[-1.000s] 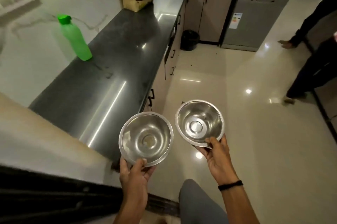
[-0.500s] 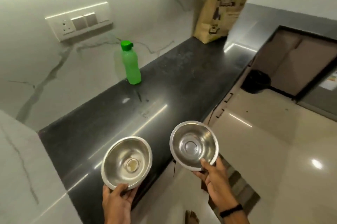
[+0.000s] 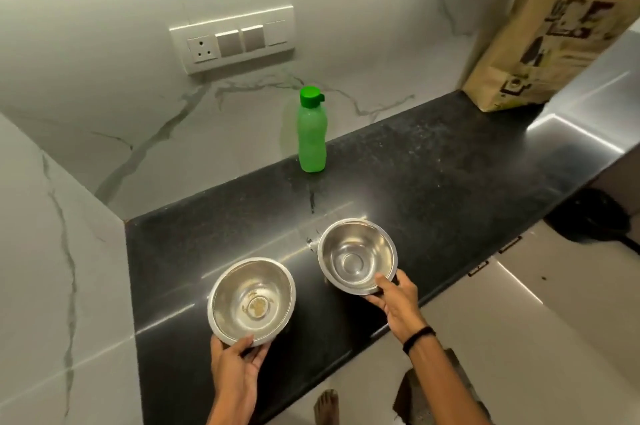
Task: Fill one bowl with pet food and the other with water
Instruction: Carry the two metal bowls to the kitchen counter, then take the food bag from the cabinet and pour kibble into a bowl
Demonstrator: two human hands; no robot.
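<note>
Over the near edge of the black countertop (image 3: 433, 189) both forearms reach forward. Left hand (image 3: 239, 369) grips the left steel bowl (image 3: 228, 300) at its 6 o'clock rim, thumb on the lip, fingers under; brownish residue in its bottom. Right hand (image 3: 398, 303), black wristband (image 3: 417, 338) on the wrist, pinches the right steel bowl (image 3: 356, 241) at 5 o'clock, thumb inside. Bowls side by side, apart; resting or lifted, cannot tell. Green bottle (image 3: 311, 134) upright at 12 o'clock by the wall, paper bag (image 3: 540, 44) at 2 o'clock.
</note>
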